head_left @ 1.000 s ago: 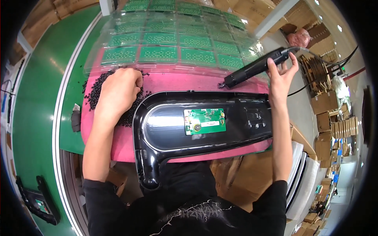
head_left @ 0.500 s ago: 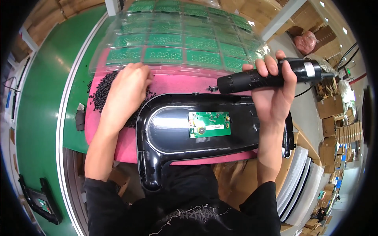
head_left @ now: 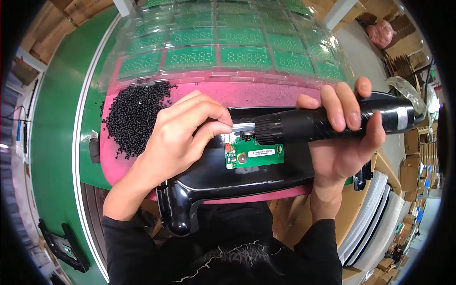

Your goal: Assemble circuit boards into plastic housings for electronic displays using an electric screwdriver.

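My right hand grips a black electric screwdriver, lying level with its bit pointing left. At the bit's tip my left hand is pinched with thumb and forefinger; whatever lies between them is hidden. Small black pieces cluster beside the bit. Below the tool, a green circuit board rests in a glossy black plastic housing, whose far part my hands and the tool partly cover. A heap of small black screws spreads on the pink mat left of the housing.
Clear plastic trays holding several green boards stand beyond the mat. On the green surface at left lies another black housing with a board. Grey padded sheets stand in a cardboard box at right.
My left hand has left the screw heap and moved right to the screwdriver's tip. The screwdriver has come lower, over the board. The heap now shows more fully.
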A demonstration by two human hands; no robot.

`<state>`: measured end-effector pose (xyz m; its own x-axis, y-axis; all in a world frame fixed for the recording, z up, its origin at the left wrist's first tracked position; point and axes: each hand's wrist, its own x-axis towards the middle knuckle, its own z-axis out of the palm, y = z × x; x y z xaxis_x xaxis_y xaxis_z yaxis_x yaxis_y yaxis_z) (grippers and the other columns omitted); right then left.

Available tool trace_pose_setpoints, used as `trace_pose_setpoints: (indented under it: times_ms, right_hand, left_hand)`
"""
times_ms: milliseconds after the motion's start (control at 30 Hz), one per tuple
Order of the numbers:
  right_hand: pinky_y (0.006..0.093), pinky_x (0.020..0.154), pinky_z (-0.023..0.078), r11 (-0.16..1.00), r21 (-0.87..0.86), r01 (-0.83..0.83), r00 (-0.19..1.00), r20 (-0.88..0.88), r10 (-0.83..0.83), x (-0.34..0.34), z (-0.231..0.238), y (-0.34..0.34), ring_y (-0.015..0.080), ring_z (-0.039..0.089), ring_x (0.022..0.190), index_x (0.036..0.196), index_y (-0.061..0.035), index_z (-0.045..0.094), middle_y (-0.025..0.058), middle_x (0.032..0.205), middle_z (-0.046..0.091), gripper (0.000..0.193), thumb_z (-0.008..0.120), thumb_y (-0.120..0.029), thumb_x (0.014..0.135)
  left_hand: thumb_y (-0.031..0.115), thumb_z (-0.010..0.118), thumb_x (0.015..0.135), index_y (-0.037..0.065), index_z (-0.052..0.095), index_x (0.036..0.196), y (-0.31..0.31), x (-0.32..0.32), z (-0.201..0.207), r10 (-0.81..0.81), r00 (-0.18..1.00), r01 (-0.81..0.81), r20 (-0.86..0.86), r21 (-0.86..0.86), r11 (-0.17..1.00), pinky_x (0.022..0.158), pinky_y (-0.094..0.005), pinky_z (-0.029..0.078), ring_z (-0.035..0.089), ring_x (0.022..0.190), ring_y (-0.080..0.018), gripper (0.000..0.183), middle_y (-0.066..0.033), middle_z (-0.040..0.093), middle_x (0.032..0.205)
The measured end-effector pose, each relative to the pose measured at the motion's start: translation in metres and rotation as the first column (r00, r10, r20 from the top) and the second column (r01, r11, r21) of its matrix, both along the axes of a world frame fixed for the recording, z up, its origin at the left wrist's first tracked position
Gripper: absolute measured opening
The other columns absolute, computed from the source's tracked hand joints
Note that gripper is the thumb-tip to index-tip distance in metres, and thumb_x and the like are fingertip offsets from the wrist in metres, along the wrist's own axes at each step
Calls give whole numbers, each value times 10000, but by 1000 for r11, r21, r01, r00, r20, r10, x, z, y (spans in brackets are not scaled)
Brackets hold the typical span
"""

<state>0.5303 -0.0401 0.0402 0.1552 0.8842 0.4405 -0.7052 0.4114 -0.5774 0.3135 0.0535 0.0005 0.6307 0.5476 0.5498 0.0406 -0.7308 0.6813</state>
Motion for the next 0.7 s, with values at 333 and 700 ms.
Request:
trace_pose_setpoints:
  times_ms: [333,700]
  right_hand:
    - [390,919,342,998,28,55,998,23,-56,-6,2,-10,91,503,760,1107,-165,461,-68,767,502,296,671,-224,906]
    - [417,917,373,997,46,65,963,258,-75,-5,2,-13,88,501,719,1081,-193,478,-80,736,495,349,729,-262,847]
  left_hand:
    - [-26,747,808,-13,622,941,-6,1,-7,-109,988,135,107,-283,950,666,-273,557,694,741,-148,183,-71,697,834]
    - [-31,765,744,-10,643,943,-6,2,3,-70,997,69,-29,-45,997,708,-327,552,678,784,-256,234,-99,685,868]
